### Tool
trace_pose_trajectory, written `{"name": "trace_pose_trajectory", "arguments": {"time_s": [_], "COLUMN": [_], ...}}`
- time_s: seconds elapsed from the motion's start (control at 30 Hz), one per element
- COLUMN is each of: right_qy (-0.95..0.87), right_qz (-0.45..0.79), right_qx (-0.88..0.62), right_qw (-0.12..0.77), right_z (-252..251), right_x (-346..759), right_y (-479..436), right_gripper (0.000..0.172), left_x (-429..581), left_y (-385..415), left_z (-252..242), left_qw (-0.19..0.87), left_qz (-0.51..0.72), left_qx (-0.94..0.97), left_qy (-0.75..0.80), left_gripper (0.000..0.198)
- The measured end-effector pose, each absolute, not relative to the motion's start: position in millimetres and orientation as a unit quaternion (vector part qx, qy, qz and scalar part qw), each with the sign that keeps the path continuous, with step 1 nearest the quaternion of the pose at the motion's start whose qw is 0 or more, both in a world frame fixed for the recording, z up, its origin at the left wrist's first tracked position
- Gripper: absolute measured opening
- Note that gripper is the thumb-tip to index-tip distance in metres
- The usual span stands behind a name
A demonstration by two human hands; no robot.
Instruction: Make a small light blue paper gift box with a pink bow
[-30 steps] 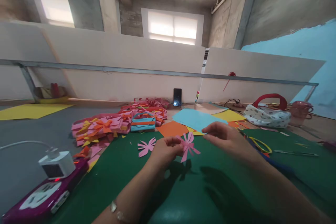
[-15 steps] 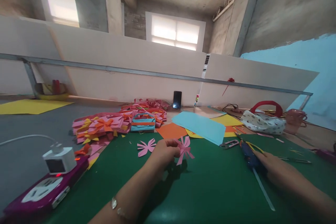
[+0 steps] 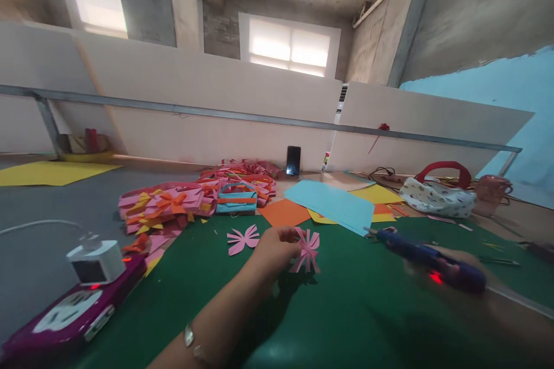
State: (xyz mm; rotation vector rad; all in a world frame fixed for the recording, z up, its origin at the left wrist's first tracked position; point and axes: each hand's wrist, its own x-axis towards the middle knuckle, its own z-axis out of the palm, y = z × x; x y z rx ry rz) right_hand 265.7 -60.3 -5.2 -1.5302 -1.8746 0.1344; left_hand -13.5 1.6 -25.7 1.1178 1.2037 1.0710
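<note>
My left hand (image 3: 279, 251) pinches a pink cut-paper flower (image 3: 308, 251) by its left side, just above the green mat (image 3: 346, 300). A second pink paper piece (image 3: 243, 240), shaped like a butterfly, lies flat on the mat to the left of that hand. On the right, my right hand (image 3: 450, 277) is closed round a dark blue glue gun (image 3: 433, 256), whose tip points left towards the light blue paper. A red light glows on the gun's body. Motion blurs this hand, and its fingers are partly hidden behind the gun.
A purple power strip (image 3: 73, 311) with a white charger (image 3: 95, 262) lies at left. Behind the mat are a pile of paper bags (image 3: 168, 202), a small blue bag (image 3: 236, 200), light blue sheets (image 3: 331, 202), an upright phone (image 3: 293, 160) and a white bag with red handle (image 3: 437, 197).
My right hand has lifted the glue gun, which now lies sideways with its tip to the left. The flower in my left hand has turned slightly to face the camera.
</note>
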Motion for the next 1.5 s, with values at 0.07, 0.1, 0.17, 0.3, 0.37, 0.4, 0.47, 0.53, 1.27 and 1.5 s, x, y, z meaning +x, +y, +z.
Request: {"name": "trace_pose_trajectory", "arguments": {"time_s": [0.07, 0.1, 0.17, 0.3, 0.37, 0.4, 0.47, 0.53, 1.27, 1.5], "right_qy": [-0.754, -0.772, -0.802, -0.818, -0.815, -0.813, -0.811, -0.813, -0.833, -0.818], "right_qz": [0.095, 0.118, 0.166, 0.207, 0.212, 0.211, 0.204, 0.193, 0.124, 0.095], "right_qx": [-0.566, -0.548, -0.503, -0.465, -0.470, -0.473, -0.479, -0.482, -0.476, -0.485], "right_qw": [0.320, 0.301, 0.278, 0.268, 0.265, 0.266, 0.267, 0.265, 0.252, 0.293], "right_z": [0.6, 2.9, 6.5, 8.1, 7.2, 6.7, 5.7, 4.8, -1.0, -11.6], "right_x": [239.0, 226.8, 206.3, 184.7, 181.6, 181.0, 180.5, 179.8, 182.9, 188.9], "right_y": [-66.1, -67.3, -67.1, -62.8, -60.9, -60.3, -59.3, -58.6, -57.0, -50.1], "right_gripper": [0.009, 0.009, 0.008, 0.003, 0.002, 0.002, 0.002, 0.002, 0.003, 0.008], "left_x": [-14.3, -14.8, -15.7, -16.1, -15.8, -15.6, -15.2, -14.8, -16.5, -17.0], "left_y": [2.9, 3.4, 3.9, 4.0, 3.9, 3.5, 2.0, -0.5, -1.6, -0.9], "left_z": [-27.9, -28.6, -29.4, -30.3, -30.4, -30.1, -28.1, -24.6, -20.7, -21.8], "left_qw": [0.560, 0.561, 0.564, 0.563, 0.563, 0.561, 0.561, 0.569, 0.587, 0.590], "left_qz": [0.450, 0.449, 0.445, 0.441, 0.437, 0.436, 0.437, 0.437, 0.423, 0.416], "left_qx": [0.480, 0.484, 0.491, 0.505, 0.509, 0.510, 0.515, 0.518, 0.506, 0.527], "left_qy": [0.504, 0.500, 0.493, 0.483, 0.483, 0.484, 0.479, 0.466, 0.469, 0.449], "left_gripper": [0.033, 0.033, 0.031, 0.027, 0.028, 0.028, 0.027, 0.025, 0.027, 0.028]}}
